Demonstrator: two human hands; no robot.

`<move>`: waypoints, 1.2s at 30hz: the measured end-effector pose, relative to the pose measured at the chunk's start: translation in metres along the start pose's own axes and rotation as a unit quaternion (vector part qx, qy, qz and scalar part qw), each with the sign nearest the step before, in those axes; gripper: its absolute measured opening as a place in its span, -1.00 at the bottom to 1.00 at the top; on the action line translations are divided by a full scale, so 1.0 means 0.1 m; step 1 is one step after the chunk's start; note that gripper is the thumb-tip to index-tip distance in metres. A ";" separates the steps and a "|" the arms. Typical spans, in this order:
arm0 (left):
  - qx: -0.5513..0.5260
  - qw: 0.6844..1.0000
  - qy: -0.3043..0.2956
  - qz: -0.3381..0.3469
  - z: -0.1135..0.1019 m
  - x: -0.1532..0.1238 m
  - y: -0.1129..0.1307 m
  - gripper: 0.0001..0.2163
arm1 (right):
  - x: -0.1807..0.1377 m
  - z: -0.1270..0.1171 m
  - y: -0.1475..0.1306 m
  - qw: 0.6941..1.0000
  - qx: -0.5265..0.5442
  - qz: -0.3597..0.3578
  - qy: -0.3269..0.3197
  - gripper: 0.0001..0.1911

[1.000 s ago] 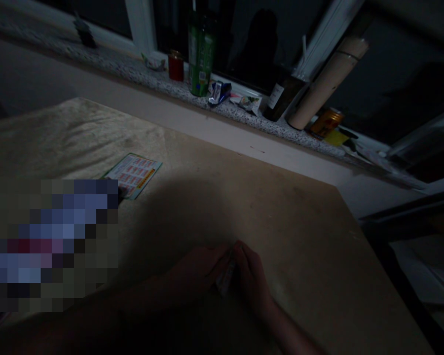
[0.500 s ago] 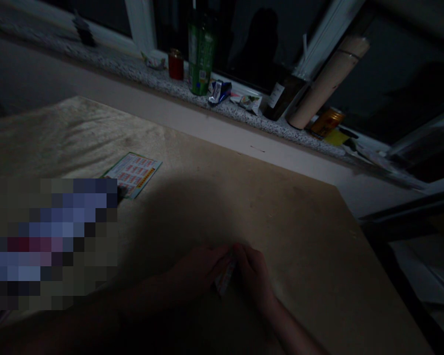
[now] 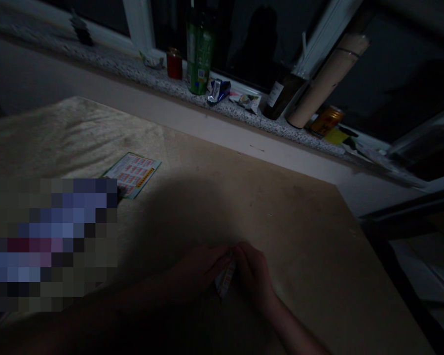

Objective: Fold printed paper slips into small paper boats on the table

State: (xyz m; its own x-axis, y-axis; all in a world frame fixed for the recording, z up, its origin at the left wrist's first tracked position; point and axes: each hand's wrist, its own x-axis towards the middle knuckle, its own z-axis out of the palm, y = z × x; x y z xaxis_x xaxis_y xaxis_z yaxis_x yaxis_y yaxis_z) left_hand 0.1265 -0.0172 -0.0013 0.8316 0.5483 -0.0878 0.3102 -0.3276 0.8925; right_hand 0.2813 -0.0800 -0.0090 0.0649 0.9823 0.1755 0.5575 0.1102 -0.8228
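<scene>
Close together on the table, both hands pinch a small folded piece of printed paper (image 3: 225, 282) with pale and orange-red markings. My left hand (image 3: 202, 268) is closed on its left side, the fingertips near its top. My right hand (image 3: 254, 271) is closed on the other side, its fingertips meeting those of the left. The paper's lower part narrows to a point between the hands; its upper part is hidden by the fingers. Deep shadow covers both hands, so finer details do not show.
A printed card (image 3: 135, 172) lies on the table (image 3: 281, 212) at the left, beside a pixelated patch. Along the granite sill (image 3: 126, 64) stand a red jar (image 3: 174, 64), a green bottle (image 3: 199, 59), crumpled wrappers (image 3: 219, 91), a dark bottle (image 3: 281, 96), a cardboard tube (image 3: 327, 81) and a golden can (image 3: 327, 121).
The fingers have shifted slightly at the top of the folded paper, and its orange-marked face shows a little more. Both hands remain in nearly the same place.
</scene>
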 end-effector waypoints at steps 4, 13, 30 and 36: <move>-0.045 0.999 0.007 -0.003 0.00 0.01 0.01 -0.70 | -0.01 0.02 0.02 0.999 -0.006 -0.013 0.036 -0.66; -0.130 0.991 0.002 -0.025 -0.09 -0.03 0.06 -0.76 | 0.04 -0.02 0.08 0.994 0.033 0.065 0.076 -0.65; -0.163 0.981 0.092 -0.059 -0.11 0.07 0.05 -0.74 | 0.03 0.00 0.07 0.919 0.368 0.122 0.068 -0.79; -0.208 0.968 0.111 -0.081 -0.16 0.09 0.11 -0.78 | 0.03 0.01 0.07 0.935 0.326 0.127 0.062 -0.73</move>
State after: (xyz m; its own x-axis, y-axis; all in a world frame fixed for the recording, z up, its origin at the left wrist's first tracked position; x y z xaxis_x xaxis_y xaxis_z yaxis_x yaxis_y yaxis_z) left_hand 0.1303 -0.0035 0.0142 0.6537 0.7335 -0.1861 0.1784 0.0896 0.9799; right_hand 0.2850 -0.0764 -0.0149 0.2449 0.9687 -0.0413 -0.1096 -0.0146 -0.9939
